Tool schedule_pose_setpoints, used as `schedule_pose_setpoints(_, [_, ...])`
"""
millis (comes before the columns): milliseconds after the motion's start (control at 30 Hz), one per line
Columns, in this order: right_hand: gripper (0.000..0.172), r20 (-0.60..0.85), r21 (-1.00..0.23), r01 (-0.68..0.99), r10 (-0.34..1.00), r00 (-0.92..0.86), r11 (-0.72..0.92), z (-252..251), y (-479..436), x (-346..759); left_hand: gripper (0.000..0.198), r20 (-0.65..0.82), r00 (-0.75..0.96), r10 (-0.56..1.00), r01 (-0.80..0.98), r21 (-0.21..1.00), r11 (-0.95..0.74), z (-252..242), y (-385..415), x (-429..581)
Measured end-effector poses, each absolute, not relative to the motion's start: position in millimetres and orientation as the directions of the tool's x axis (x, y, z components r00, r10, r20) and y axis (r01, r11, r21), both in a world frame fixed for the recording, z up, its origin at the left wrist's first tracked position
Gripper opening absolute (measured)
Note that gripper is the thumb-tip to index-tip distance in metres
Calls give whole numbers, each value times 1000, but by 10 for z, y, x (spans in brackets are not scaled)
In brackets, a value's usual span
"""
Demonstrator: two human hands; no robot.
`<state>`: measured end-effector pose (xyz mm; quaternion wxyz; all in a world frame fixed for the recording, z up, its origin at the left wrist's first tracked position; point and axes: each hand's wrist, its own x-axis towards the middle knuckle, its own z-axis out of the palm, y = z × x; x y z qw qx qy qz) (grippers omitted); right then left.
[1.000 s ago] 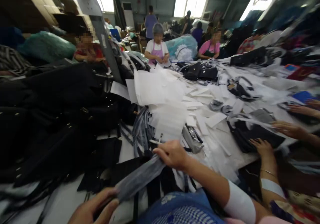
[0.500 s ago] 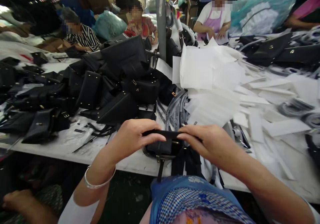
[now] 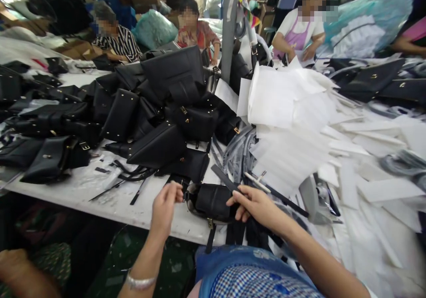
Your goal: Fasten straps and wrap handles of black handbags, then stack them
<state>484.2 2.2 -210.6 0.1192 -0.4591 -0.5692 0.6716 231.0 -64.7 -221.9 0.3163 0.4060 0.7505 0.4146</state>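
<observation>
My right hand [image 3: 254, 202] pinches a flat black strap [image 3: 225, 178] between thumb and fingers, and the strap's free end points up and to the left. Just below that hand lies a black leather bag [image 3: 213, 202] at the table's front edge, with a gold-coloured buckle on its near side. My left hand [image 3: 168, 205] hovers to the left of this bag, away from the strap. Its fingers are curled together, and I cannot make out whether anything is between them.
Black bags [image 3: 176, 111] pile up at the left and middle. White sheets [image 3: 282, 98] spread over the right, with grey wrapped straps [image 3: 236, 151] beside them. A metal post [image 3: 229, 32] stands behind. Several co-workers sit across the table; another person's arm [image 3: 23, 271] shows lower left.
My left hand has let go of the black strap and moved left and down. The strap stays in my right hand, now slanting. The view has shifted slightly.
</observation>
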Motion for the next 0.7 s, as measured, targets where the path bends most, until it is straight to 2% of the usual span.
schedule_pose_setpoints(33, [31, -555, -831, 378, 637, -535, -407, -2286, -30, 4865, 43, -211, -407, 888, 363, 855, 370, -2381, -763, 2343])
schedule_pose_setpoints(100, [27, -630, -776, 431, 588, -507, -460, -2568, -132, 4889, 37, -281, -332, 900, 408, 818, 406, -2615, -949, 2470])
schedule_pose_setpoints(200, [26, -623, -777, 475, 611, -488, -414, -2775, -209, 4871, 34, -204, -297, 933, 581, 736, 346, -2743, -1027, 2673])
schedule_pose_setpoints(300, [24, -589, -795, 499, 638, -497, -346, -2823, -200, 4870, 53, -157, -88, 984, 826, 540, 160, -2740, -861, 2708])
schedule_pose_setpoints(400, [24, -558, -810, 528, 616, -556, -257, -2807, -189, 4949, 71, -186, 174, 967, 927, 362, -97, -2753, -550, 2588])
schedule_pose_setpoints(467, [23, -523, -827, 532, 595, -610, -183, -2775, -206, 5030, 82, -190, 274, 943, 925, 322, -204, -2806, -331, 2518])
schedule_pose_setpoints(567, [19, -470, -856, 507, 555, -687, -97, -2727, -280, 5123, 89, -201, 327, 923, 912, 323, -252, -2946, -98, 2559])
schedule_pose_setpoints(633, [16, -453, -877, 470, 493, -743, -97, -2714, -354, 5137, 88, -221, 324, 920, 918, 309, -249, -3055, -50, 2692])
schedule_pose_setpoints(700, [21, -446, -892, 428, 453, -772, -148, -2715, -426, 5109, 84, -231, 285, 930, 935, 280, -217, -3147, -83, 2858])
